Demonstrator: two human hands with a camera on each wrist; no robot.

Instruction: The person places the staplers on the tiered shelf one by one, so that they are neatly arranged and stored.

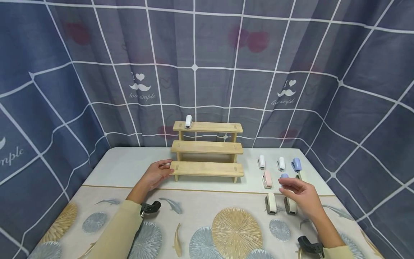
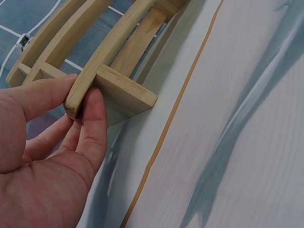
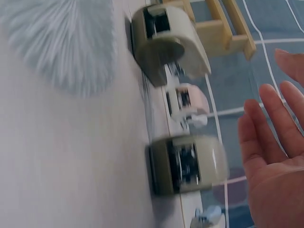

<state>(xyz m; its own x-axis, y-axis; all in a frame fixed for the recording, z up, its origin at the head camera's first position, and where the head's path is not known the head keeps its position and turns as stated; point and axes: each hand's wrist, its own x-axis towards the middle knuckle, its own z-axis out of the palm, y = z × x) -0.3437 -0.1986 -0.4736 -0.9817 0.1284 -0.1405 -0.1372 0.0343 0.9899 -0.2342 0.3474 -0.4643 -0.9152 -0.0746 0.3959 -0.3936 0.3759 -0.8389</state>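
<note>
A three-tier wooden display stand (image 1: 207, 146) is on the table, with a small white stapler (image 1: 188, 121) near the left end of its top board. My left hand (image 1: 156, 174) pinches the left end of the lowest board (image 2: 88, 76), thumb above and fingers beneath in the head view. Over the staplers at the right, my right hand (image 1: 300, 194) hovers with fingers loosely extended, holding nothing. It partly hides a blue stapler (image 1: 284, 176) and a cream one (image 1: 290, 206). The right wrist view shows a larger cream stapler (image 3: 209, 161) beside the hand.
Other small staplers stand in rows: two white (image 1: 261, 162), a blue one (image 1: 296, 164), a pink one (image 1: 267, 179) and a cream one (image 1: 271, 203). A patterned cloth (image 1: 181, 230) covers the front of the white table (image 1: 129, 162). Blue checked curtains (image 1: 213, 86) enclose the back and sides.
</note>
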